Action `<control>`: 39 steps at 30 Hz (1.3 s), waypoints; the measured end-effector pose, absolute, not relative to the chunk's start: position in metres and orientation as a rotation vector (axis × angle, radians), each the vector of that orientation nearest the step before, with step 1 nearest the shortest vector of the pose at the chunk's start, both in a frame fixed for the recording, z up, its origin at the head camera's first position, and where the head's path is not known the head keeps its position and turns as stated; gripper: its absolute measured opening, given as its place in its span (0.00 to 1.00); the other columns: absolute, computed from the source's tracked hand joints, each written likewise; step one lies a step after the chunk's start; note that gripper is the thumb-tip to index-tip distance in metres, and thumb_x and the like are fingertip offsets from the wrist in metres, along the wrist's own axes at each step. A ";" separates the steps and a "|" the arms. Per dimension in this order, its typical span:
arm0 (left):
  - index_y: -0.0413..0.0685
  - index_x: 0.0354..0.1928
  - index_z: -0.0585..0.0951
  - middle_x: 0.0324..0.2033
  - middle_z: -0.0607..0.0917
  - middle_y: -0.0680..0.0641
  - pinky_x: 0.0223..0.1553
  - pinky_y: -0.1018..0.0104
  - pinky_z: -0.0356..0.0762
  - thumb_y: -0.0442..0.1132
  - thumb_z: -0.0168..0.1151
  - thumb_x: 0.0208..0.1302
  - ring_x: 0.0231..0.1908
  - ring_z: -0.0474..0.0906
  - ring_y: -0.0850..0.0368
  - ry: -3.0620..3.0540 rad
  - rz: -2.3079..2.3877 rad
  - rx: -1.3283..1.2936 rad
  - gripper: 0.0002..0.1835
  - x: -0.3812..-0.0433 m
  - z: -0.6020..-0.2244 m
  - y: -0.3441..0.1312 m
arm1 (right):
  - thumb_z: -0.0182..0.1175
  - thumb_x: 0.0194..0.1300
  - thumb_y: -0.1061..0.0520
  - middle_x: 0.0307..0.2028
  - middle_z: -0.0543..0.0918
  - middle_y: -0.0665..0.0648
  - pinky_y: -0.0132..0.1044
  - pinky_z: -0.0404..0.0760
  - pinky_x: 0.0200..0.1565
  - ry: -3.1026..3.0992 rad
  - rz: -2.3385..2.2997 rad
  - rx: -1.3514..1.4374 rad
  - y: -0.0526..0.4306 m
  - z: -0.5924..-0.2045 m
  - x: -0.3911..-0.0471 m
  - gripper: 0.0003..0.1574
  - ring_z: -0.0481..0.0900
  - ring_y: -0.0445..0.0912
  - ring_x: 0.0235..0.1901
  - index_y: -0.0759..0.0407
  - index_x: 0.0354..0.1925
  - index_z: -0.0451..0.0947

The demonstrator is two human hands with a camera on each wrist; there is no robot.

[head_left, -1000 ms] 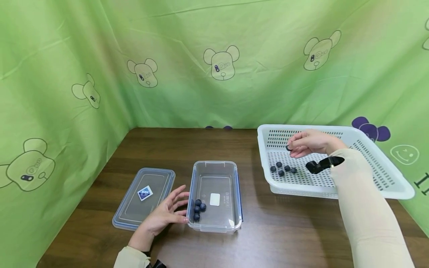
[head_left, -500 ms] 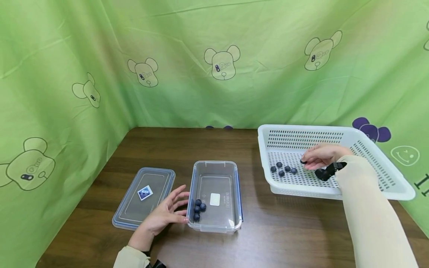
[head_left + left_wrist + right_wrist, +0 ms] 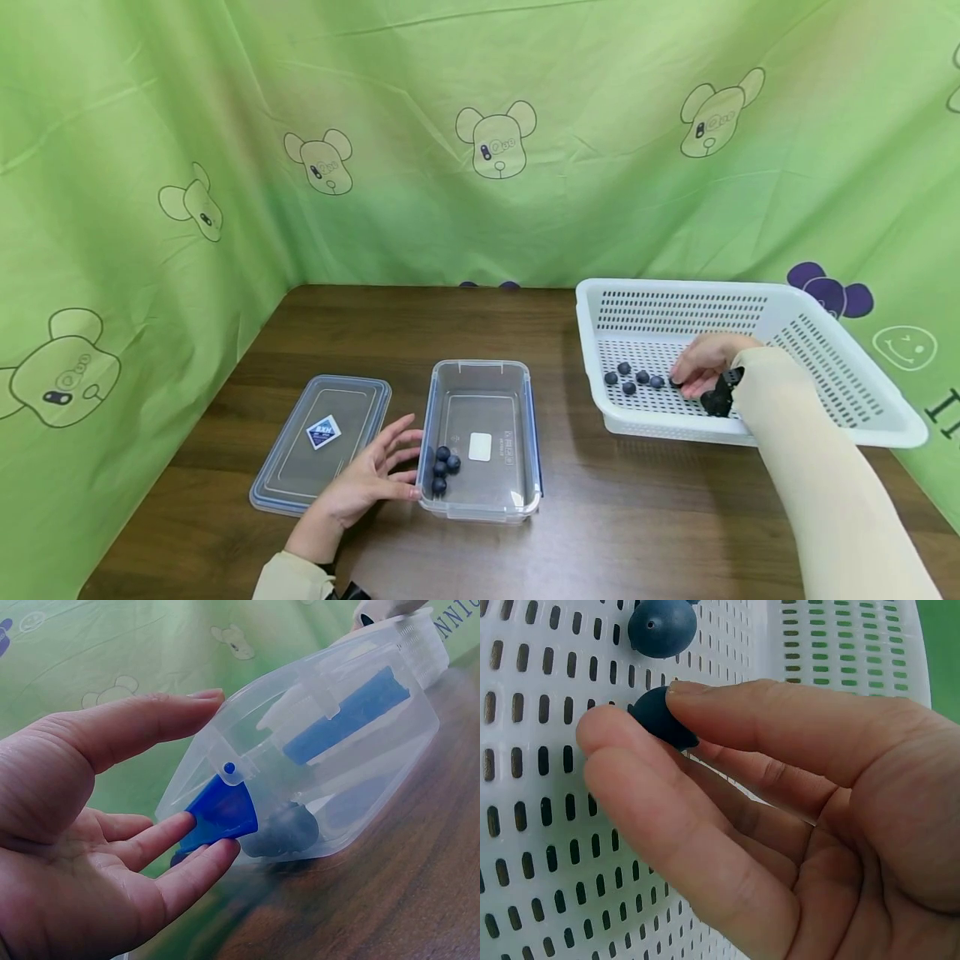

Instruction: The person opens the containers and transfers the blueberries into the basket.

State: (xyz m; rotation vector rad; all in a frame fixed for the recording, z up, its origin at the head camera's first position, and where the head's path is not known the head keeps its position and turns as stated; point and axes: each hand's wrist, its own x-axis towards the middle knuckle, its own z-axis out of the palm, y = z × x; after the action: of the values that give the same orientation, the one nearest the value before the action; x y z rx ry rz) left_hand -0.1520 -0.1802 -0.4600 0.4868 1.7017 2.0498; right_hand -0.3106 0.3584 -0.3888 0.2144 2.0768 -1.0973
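My right hand (image 3: 711, 364) reaches down into the white basket (image 3: 847, 433), pinching a blueberry (image 3: 660, 718) between thumb and fingertips close to the basket floor. Beside it lie several more blueberries (image 3: 643, 377); one blueberry (image 3: 662, 628) shows just past the fingertips in the right wrist view. My left hand (image 3: 367, 475) touches the left side of a clear plastic container (image 3: 498, 508), its fingers loosely extended. In the left wrist view those fingers rest at a blue clip (image 3: 225, 810) on the container's wall. Several blueberries (image 3: 441, 468) sit in the container's near left corner.
A clear lid with a blue rim (image 3: 292, 467) and a diamond-shaped label lies left of the container. Everything stands on a brown wooden table (image 3: 600, 517). A green printed curtain (image 3: 420, 225) hangs behind and along both sides.
My right hand has lowered with the blueberry from above the basket to near its floor, close to the other blueberries. My left hand has stayed at the container.
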 end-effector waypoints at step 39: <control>0.30 0.75 0.40 0.68 0.57 0.29 0.59 0.60 0.74 0.28 0.75 0.52 0.63 0.64 0.46 1.683 2.061 0.512 0.60 -0.152 -0.459 -0.181 | 0.57 0.70 0.66 0.36 0.86 0.65 0.43 0.86 0.43 2.055 -1.535 -0.186 0.307 -0.322 -0.294 0.09 0.87 0.50 0.35 0.60 0.46 0.81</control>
State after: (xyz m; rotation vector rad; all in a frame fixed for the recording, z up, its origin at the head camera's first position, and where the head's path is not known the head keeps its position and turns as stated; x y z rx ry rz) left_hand -0.1523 -0.1809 -0.4594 0.5121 1.6831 2.0609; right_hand -0.2935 0.3068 -0.3216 -0.1859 2.0554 -1.5353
